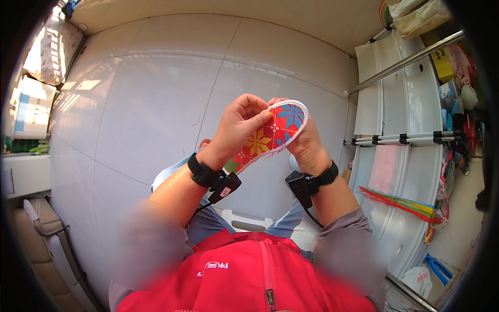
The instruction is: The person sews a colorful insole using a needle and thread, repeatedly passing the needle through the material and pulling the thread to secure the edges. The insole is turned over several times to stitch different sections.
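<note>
An embroidered insole (274,128) with a white rim is raised in front of me, tilted with its wide end up and to the right. Red, yellow, blue and green star patterns cover its face. My left hand (243,117) pinches its left edge between thumb and fingers near the wide end. Behind the right side, my right hand (306,138) supports it, with most of those fingers hidden by the insole. Loose threads (280,147) hang from the lower edge. Whether a needle is between my fingertips cannot be seen.
At the right stands a shelf rack (397,97) with metal poles; a bundle of colored threads (401,201) lies on it. Blue-handled pliers or scissors (438,269) are low right. A beige padded seat (43,241) and a small drawer cabinet (35,105) stand left. Pale tiles (156,97) cover the floor.
</note>
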A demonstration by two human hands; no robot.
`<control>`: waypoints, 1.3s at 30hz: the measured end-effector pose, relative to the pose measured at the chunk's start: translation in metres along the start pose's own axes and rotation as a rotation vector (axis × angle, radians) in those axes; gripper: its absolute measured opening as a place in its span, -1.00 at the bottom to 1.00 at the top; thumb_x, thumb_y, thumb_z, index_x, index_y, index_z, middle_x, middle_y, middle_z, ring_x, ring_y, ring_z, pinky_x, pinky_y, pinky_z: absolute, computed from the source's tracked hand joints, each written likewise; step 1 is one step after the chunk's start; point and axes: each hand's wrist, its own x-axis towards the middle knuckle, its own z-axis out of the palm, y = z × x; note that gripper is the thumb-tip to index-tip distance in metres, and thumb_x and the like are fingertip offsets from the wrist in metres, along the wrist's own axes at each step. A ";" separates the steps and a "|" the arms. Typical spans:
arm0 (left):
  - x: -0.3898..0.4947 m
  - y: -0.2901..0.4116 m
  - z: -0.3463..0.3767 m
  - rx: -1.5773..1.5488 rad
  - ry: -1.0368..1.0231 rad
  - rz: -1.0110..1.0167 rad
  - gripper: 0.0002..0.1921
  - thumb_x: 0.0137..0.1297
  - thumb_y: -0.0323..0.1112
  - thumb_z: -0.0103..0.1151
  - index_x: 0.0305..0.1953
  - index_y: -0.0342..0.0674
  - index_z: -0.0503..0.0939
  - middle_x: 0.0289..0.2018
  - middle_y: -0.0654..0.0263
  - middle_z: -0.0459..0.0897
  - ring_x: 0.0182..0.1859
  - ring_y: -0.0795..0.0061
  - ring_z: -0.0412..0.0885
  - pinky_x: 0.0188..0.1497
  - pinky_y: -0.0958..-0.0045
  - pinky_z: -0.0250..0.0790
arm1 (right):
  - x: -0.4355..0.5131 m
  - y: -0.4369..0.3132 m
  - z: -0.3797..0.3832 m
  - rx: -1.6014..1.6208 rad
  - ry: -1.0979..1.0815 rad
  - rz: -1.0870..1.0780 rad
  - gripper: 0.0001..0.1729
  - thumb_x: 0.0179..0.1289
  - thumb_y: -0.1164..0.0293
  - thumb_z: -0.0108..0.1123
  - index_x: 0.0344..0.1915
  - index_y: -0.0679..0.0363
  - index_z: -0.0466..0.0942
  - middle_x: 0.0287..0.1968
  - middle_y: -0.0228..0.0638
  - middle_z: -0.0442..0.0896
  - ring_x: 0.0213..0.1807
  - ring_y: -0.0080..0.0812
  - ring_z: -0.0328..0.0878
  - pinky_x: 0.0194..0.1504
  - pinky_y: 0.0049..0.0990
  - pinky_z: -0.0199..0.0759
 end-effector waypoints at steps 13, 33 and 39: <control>0.011 0.010 -0.056 0.067 0.324 0.162 -0.82 0.36 -0.44 0.10 -0.08 -0.36 0.56 -0.28 0.29 0.66 -0.26 0.64 0.59 -0.17 0.59 0.47 | -0.006 -0.104 -0.111 -0.223 0.300 -0.643 -0.87 0.40 0.39 0.02 -0.27 0.19 0.34 -0.55 -0.43 0.31 -0.61 -0.61 0.16 -0.62 -0.57 0.06; 0.014 -0.006 -0.031 -0.868 -0.285 -0.205 -0.76 0.35 -0.26 -0.07 -0.03 -0.19 0.43 -0.49 0.34 0.40 -0.51 0.51 0.30 -0.48 0.53 0.16 | -0.013 -0.032 -0.014 -0.778 0.134 -0.599 -0.94 0.31 0.49 0.18 -0.25 0.21 0.50 -0.40 -0.46 0.47 -0.42 -0.63 0.42 -0.37 -0.62 0.38; 0.011 -0.009 -0.017 -0.911 -0.344 -0.247 -0.74 0.33 -0.23 -0.05 -0.04 -0.18 0.45 -0.54 0.35 0.38 -0.57 0.53 0.28 -0.52 0.54 0.12 | -0.011 -0.009 0.030 -0.960 -0.036 -0.618 -0.95 0.26 0.55 0.20 -0.29 0.32 0.55 -0.30 -0.38 0.53 -0.32 -0.57 0.53 -0.24 -0.58 0.45</control>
